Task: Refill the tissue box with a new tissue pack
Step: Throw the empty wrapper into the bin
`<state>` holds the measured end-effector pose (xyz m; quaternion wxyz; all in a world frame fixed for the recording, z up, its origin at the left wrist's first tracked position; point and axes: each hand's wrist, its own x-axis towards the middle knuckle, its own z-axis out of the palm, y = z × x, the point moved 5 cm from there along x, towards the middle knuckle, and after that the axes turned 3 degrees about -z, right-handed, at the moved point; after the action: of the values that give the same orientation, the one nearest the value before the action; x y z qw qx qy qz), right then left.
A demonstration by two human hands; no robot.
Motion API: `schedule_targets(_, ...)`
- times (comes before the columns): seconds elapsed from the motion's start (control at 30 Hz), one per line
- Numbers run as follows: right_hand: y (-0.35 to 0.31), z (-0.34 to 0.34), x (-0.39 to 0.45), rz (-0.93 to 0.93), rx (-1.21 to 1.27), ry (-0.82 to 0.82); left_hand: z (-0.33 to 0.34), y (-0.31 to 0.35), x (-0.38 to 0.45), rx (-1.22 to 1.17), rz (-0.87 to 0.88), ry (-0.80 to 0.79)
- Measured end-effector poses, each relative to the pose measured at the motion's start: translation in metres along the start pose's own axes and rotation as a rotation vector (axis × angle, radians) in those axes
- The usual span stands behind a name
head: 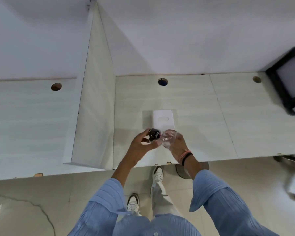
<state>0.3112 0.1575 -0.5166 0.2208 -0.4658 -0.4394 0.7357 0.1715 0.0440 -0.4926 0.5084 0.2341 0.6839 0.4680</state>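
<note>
Tissue pack [155,134], dark with a pink band, held in the air just nearer the person than the white tissue box [163,120], which lies flat on the pale desk [194,106] with its oval slot facing up. The left hand [144,143] is closed around the pack's dark end, fingers curled over it, apparently to steady it. The right hand [174,143] pinches the clear plastic wrapper [169,137] bunched at the pack's other end; this opposed hold suggests the wrapper is being pulled off before loading. The box sits directly beyond both hands, within easy reach, presumably so the freed tissues can go straight in; whether it is open underneath cannot be told. Left of the box stands an upright white partition [94,103]; beyond it, a round cable hole [162,81] pierces the desk; far right of it sits a black-framed object [289,79], blurred
</note>
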Motion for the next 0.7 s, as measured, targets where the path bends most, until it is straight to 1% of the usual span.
schedule_targets(0.07, 0.000, 0.004, -0.025, -0.039, -0.095, 0.022, 0.005, 0.005, -0.013, 0.066, 0.071, -0.068)
schedule_targets(0.13, 0.003, 0.004, -0.047, -0.068, -0.166, 0.053, 0.009, 0.004, -0.025, 0.040, 0.090, -0.077)
schedule_targets(0.2, 0.007, -0.001, -0.071, -0.073, -0.172, 0.091, 0.013, 0.002, -0.035, 0.051, 0.108, -0.071)
schedule_targets(0.27, 0.010, -0.008, -0.099, -0.077, -0.036, 0.078, 0.020, 0.001, -0.044, 0.084, 0.137, -0.057)
schedule_targets(0.33, 0.011, -0.016, -0.125, -0.031, 0.162, 0.064, 0.027, 0.001, -0.049, 0.121, 0.169, -0.032)
schedule_targets(0.37, 0.012, -0.022, -0.137, -0.007, 0.257, 0.074, 0.032, 0.002, -0.051, 0.147, 0.191, -0.022)
schedule_targets(0.43, 0.013, -0.037, -0.160, 0.026, 0.358, 0.141, 0.048, 0.005, -0.057, 0.219, 0.239, -0.011)
schedule_targets(0.5, 0.009, -0.051, -0.184, 0.017, 0.304, 0.221, 0.070, 0.010, -0.065, 0.301, 0.307, -0.008)
schedule_targets(0.6, 0.007, -0.074, -0.206, -0.072, 0.092, 0.327, 0.108, 0.016, -0.079, 0.348, 0.356, -0.015)
schedule_targets(0.7, 0.005, -0.102, -0.225, -0.147, 0.060, 0.516, 0.147, 0.020, -0.094, 0.338, 0.395, -0.111)
